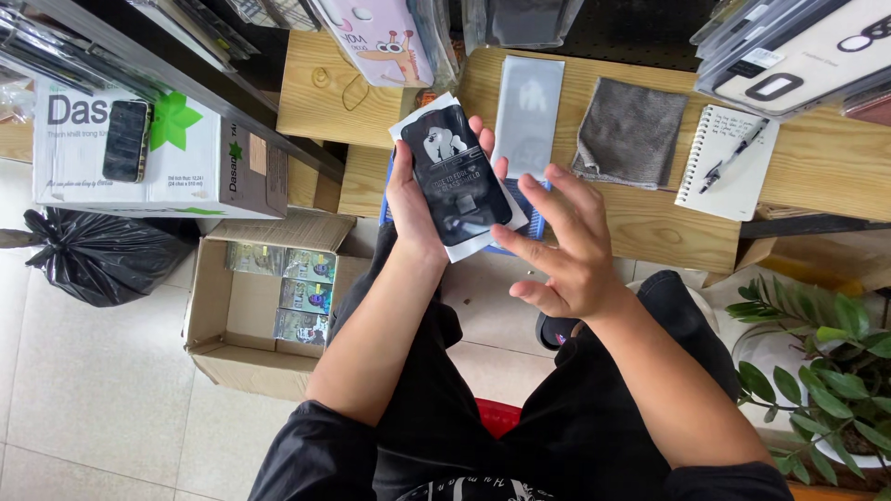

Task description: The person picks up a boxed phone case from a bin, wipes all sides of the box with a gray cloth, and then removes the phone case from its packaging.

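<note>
Bottom of frame: seated person in black clothes, knees under the bench edge. Left hand (415,199), centre frame, has its grip closed around a flat black phone-case pack (458,176) on a white backing card, thumb on the left edge, fingertips wrapped over the right edge; pack is tilted, held just above the near bench edge with a blue item (529,199) partly hidden beneath it. Right hand (563,246), just right of centre, is empty, fingers spread and loose, hovering just beside the pack's lower right corner, not touching as far as I can tell. Judgement: to handle the pack cleanly, keep the left grip on the edges only, bring the right fingertips to a free corner, don't flex the card. Lower left of frame: open cardboard box (218,320) on the floor with small green packets (302,295) stacked inside; black bin bag (97,255) at left. Lower right: potted plant (826,371). Further up on the wooden bench (640,218): clear sleeve (527,116) lying flat, grey cloth (631,130), spiral notebook (729,162) with a pen (733,155) on it. Upper left: white carton (195,158) with a dark phone (125,141) on top. Top edge: hanging cases, one pink cartoon case (380,42).
</note>
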